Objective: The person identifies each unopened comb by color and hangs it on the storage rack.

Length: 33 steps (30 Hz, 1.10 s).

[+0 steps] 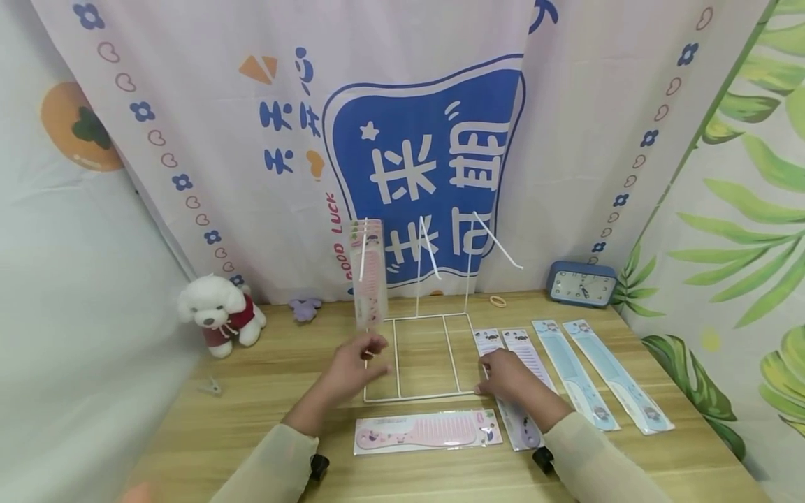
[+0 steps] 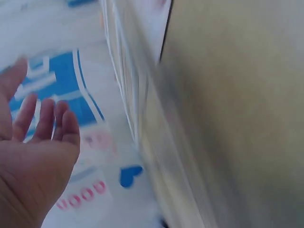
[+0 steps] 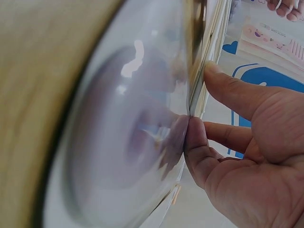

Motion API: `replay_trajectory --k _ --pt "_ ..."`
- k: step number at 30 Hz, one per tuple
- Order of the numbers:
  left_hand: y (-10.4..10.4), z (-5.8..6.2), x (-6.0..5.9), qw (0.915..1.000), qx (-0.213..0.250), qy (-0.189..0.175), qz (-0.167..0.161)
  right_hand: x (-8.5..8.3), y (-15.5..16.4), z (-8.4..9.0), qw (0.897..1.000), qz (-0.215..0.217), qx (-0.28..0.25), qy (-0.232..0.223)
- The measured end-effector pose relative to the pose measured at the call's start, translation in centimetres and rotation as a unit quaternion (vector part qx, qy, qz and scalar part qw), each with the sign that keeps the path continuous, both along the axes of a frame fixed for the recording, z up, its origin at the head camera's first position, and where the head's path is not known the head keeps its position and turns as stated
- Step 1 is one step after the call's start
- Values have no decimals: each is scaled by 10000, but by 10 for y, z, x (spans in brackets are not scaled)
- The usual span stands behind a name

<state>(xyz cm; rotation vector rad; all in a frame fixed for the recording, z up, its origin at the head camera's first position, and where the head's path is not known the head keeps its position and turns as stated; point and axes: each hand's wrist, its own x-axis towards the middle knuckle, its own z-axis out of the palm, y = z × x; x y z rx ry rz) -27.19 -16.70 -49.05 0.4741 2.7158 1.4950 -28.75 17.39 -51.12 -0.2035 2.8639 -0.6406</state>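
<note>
A white wire display rack [image 1: 420, 398] with three prongs stands on the table. Packaged pink combs [image 1: 370, 279] hang stacked from its left prong. Over the rack's left side is my left hand [image 1: 357, 367], fingers loosely bent and thumb apart; nothing is in this palm [image 2: 35, 166] in the left wrist view. My right hand [image 1: 508, 377] is at the rack's right front corner, above two packaged purple combs [image 1: 527, 426]. In the right wrist view the right hand's fingertips [image 3: 194, 135] touch a clear package edge [image 3: 142, 190], its thumb apart from them. Another packaged pink comb [image 1: 428, 431] lies before the rack.
Two packaged blue combs [image 1: 575, 377] lie further right. A blue clock [image 1: 581, 284] and a small ring-shaped band [image 1: 497, 301] are at the back right. A white plush dog [image 1: 220, 313], a purple shape [image 1: 305, 309] and a small clip [image 1: 211, 386] are on the left. A printed curtain [image 1: 428, 161] hangs behind.
</note>
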Motion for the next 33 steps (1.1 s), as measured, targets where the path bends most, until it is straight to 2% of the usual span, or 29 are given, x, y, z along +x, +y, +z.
replay_trajectory --k 2,4,6,8,12,16,21,28,33 --pt "8 -1 13 9973 -300 -22 -665 0 0 0 10000 2 2 2" --pt "17 -2 26 9902 -682 -72 -1214 -1 0 0 10000 15 -5 1" --pt "24 -3 37 9799 -1178 -3 -1608 -1 0 0 10000 42 5 4" --pt "31 -5 46 9667 -1758 236 -1844 -1 0 0 10000 44 25 3" --pt "38 -9 57 9428 -2639 654 -1927 -2 1 1 10000 39 37 46" --pt "40 -13 59 9336 -2946 659 -1928 -2 1 1 10000 47 28 78" --pt "41 -12 58 9302 -3021 693 -1967 -1 2 -1 10000 25 -17 94" --pt "40 -12 58 9234 -3172 1046 -1890 -1 2 -1 9997 114 44 192" --pt "40 -12 59 9244 -3183 901 -1897 -1 3 -2 9996 151 78 215"
